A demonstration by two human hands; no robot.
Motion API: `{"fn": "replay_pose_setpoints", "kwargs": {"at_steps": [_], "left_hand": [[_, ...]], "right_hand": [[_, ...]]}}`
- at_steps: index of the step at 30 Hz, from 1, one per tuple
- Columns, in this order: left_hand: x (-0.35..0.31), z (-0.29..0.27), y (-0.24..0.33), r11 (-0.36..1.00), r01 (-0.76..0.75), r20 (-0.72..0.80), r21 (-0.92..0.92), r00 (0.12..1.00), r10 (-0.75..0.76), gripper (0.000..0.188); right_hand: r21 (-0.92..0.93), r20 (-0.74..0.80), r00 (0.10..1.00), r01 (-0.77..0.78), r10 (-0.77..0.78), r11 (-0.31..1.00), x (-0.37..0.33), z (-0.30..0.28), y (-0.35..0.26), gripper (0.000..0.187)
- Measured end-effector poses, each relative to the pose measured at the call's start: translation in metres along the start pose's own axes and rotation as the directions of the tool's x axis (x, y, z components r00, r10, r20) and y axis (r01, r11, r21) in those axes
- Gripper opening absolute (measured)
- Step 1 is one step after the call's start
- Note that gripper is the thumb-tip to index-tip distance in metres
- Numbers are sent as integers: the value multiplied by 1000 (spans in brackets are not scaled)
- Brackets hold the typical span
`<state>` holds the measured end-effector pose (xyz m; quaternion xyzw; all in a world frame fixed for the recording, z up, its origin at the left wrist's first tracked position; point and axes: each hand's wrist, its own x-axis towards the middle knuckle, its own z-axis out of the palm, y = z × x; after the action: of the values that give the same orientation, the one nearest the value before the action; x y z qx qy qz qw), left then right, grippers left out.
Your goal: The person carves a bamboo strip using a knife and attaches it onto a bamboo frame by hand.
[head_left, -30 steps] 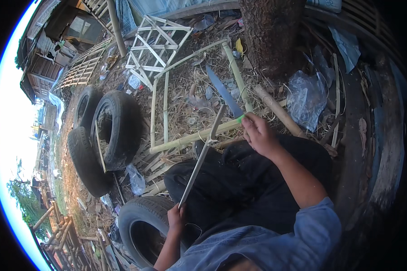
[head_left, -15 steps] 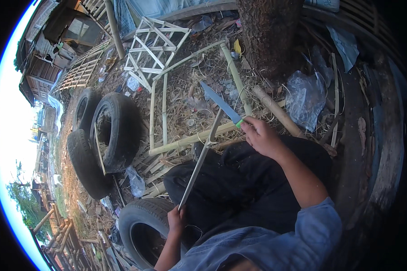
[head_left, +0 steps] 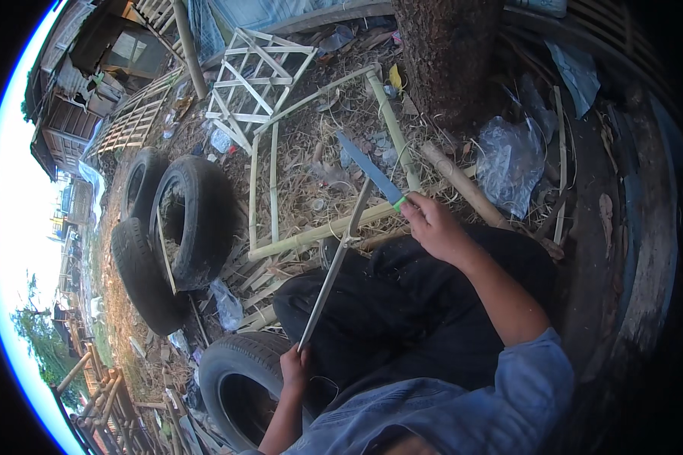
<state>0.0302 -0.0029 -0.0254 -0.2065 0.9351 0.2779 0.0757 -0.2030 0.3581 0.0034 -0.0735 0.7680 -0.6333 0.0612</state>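
Note:
My right hand is closed round the green handle of a knife, whose long blade points away and to the left. Down at the lower left, my left hand grips the near end of a thin bamboo strip. The strip slants up across my dark trousers, and its far end lies close to the knife blade; whether they touch I cannot tell. About halfway up, the strip has a node with a small raised sliver. Beyond my knees a bamboo frame lies on the ground.
A lattice of pale slats leans at the frame's far left corner. Old tyres stand to the left, with another tyre beside my left arm. A tree trunk, a bamboo pole and a clear plastic bag are at the right.
Almost nothing differs. The whole view has shifted very slightly, and both hands keep their grip on the knife and the strip.

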Motion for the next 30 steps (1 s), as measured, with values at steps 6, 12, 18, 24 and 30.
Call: {"fn": "replay_pose_setpoints", "kwargs": {"at_steps": [6,12,18,24,30], "left_hand": [[0,2,-9,999,-21,-7,40,1000,21,30],[1,4,-4,998,-23,-10,65,1000,23,29],[0,2,-5,997,-4,-6,73,1000,4,28],[2,4,1,998,-9,2,64,1000,8,29],[2,3,-10,997,-9,0,77,1000,9,29]], "right_hand": [[-131,-144,982,104,-123,986,-8,23,3,22],[-90,-197,970,129,-145,988,-12,31,9,21],[246,185,958,-262,220,933,-9,1,-16,26],[149,105,992,-79,64,986,-4,6,12,23],[-284,-34,990,125,-140,950,-7,4,-3,21]]}}
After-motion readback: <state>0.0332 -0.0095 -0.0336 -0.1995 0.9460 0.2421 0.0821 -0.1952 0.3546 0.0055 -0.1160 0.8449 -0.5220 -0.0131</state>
